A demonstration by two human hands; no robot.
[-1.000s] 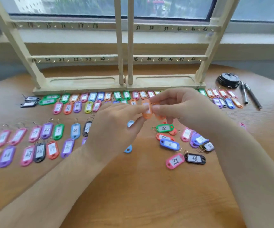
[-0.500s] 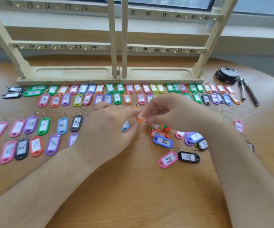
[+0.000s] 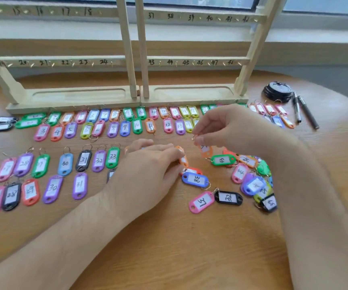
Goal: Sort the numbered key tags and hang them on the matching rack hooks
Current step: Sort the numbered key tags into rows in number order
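Just right of the left hand's (image 3: 148, 164) pinched orange tag (image 3: 183, 159), the right hand (image 3: 231, 130) pinches a dangling orange plastic tag's (image 3: 206, 151) ring (image 3: 194, 137).

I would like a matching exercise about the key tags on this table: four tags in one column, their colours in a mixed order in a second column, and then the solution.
Column one
1. tag 38
2. tag 33
3. tag 37
4. hanging tag in the right hand

Column two
A. green
B. orange
C. blue
D. pink

Pairs: 1-C, 2-A, 3-D, 4-B
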